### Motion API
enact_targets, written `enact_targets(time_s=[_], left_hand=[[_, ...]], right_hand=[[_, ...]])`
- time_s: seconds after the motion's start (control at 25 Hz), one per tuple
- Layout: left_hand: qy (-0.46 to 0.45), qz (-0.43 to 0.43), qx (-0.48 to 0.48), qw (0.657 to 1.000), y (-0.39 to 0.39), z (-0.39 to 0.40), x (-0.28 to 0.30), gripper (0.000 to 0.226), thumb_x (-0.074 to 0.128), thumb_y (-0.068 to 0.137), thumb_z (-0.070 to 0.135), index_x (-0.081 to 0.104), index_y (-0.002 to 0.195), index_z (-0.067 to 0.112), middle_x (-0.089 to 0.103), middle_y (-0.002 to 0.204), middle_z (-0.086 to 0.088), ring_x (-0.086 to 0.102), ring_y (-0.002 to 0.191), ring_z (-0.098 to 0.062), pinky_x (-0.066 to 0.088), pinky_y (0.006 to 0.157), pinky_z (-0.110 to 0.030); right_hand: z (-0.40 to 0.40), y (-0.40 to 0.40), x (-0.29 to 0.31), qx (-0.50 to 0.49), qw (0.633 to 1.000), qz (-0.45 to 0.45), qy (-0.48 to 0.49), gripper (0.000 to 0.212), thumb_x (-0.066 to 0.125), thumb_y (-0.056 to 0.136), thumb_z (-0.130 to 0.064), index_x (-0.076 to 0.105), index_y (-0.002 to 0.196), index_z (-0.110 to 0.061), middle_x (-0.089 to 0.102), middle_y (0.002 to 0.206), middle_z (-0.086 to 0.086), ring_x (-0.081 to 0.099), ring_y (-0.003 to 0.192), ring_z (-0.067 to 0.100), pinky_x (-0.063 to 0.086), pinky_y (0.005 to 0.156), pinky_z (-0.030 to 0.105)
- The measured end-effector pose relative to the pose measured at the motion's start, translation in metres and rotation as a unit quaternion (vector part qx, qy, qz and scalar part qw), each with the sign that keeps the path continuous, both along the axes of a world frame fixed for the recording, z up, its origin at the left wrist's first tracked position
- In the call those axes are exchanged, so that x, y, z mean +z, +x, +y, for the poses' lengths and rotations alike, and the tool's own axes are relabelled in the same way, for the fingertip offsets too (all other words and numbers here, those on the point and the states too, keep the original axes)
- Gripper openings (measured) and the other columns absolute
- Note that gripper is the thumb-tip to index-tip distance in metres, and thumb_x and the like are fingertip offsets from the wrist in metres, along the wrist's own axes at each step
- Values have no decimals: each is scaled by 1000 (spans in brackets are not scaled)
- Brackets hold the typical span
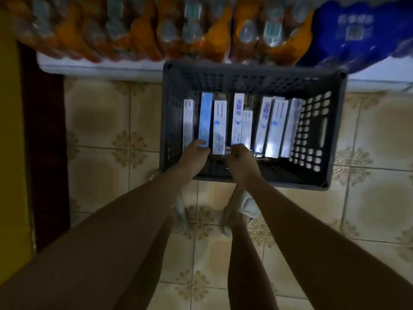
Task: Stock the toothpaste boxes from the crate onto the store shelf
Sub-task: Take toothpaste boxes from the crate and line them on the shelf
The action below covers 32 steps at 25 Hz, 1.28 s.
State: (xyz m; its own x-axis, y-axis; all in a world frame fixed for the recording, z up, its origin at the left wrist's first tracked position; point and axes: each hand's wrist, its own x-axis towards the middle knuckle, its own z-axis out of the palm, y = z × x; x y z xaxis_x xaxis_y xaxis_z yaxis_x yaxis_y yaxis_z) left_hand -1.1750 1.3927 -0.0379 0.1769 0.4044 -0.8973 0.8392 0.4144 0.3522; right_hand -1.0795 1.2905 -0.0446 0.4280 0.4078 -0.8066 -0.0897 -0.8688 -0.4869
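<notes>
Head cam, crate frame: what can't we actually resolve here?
- Print on the toothpaste boxes in the crate: head view, blurred and dim, unreadable.
- Left hand and right hand: fingertips curl out of sight at the box ends; a firm grip is unclear.
- Orange packs on the shelf: cut off by the top edge, motion-blurred.
- Crate floor: hidden by boxes and shadow.

White-and-blue toothpaste boxes [237, 121] stand on edge inside grey crate [312, 86].

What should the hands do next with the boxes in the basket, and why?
Probably lift out the light blue toothpaste box. The left hand already curls on its near end, and every box still lies inside the grey crate. The right hand sits at another box's end; its grip is unclear.
</notes>
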Motion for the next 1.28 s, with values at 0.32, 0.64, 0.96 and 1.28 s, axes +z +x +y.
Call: enact_targets(time_s=[0.32,0.64,0.96,1.28], left_hand=[[58,56,-85,993,26,33,-146,64,54,94,12,23,150,10,50,125,-6,55,108,-22,46,69,-22],[190,126,-198,953,47,40,-199,75,69,87,16,22,144,5,48,135,-17,52,119,-35,49,92,-43],[-91,-95,200,971,22,53,-143,38,52,80,2,52,116,13,65,98,-10,64,94,-30,55,76,-41],[-27,-74,212,974,39,50,-157,34,76,81,19,60,112,17,71,99,-5,68,88,-20,53,69,-32]], right_hand=[[28,4,-119,43,999,15,-11,56,60,92,-13,38,143,-8,49,139,11,52,121,25,39,77,21],[24,-2,-157,27,999,-37,-25,43,59,91,-11,45,131,-7,42,134,11,53,117,28,51,93,34],[48,-1,-134,-125,989,43,65,40,50,97,-32,49,136,-24,57,125,5,62,97,19,54,68,30],[42,32,-143,-63,994,-89,12,22,49,99,-24,54,120,-16,59,112,0,61,81,11,51,61,24]])
